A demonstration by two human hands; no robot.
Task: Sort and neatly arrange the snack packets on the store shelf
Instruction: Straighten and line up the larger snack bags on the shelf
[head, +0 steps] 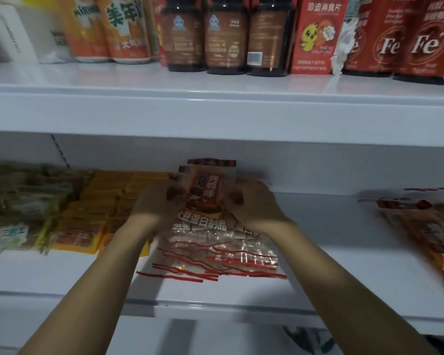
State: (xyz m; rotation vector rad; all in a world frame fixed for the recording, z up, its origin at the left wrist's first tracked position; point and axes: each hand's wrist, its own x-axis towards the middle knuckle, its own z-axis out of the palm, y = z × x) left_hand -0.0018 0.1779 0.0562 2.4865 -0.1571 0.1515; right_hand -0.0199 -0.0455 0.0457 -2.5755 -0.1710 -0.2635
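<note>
Head view | left hand (156,201) and right hand (251,201) each grip a side of the red-striped snack packet stack (208,226) | stack rests mid lower shelf (331,226), beside yellow packets (105,201).

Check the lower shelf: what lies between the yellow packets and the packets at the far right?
In the head view, the red-and-clear packet stack, held by the left hand and right hand, then bare white shelf up to the right-hand packets.
</note>
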